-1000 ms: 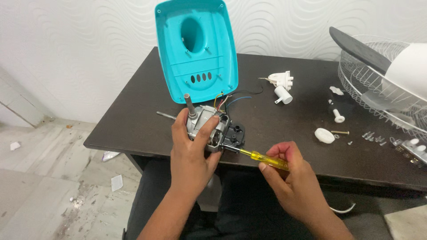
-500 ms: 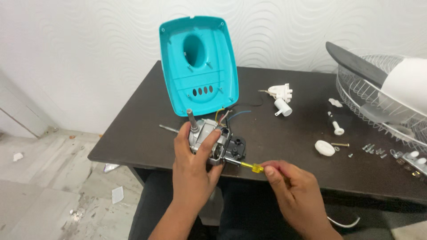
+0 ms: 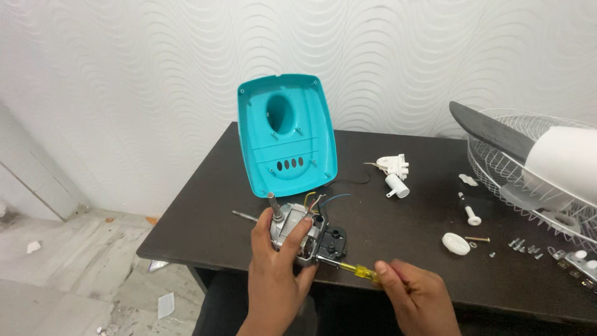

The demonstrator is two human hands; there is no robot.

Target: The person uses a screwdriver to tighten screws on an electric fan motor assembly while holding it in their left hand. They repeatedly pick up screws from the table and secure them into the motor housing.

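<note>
Low in the frame, the right hand [image 3: 415,297] is clamped on a yellow-handled screwdriver [image 3: 354,269] whose tip meets the fan motor [image 3: 297,233] at bottom centre, gripped by the left hand [image 3: 278,264]. Behind stands a teal housing [image 3: 287,137]; at far right, a wire fan guard [image 3: 528,174].
</note>
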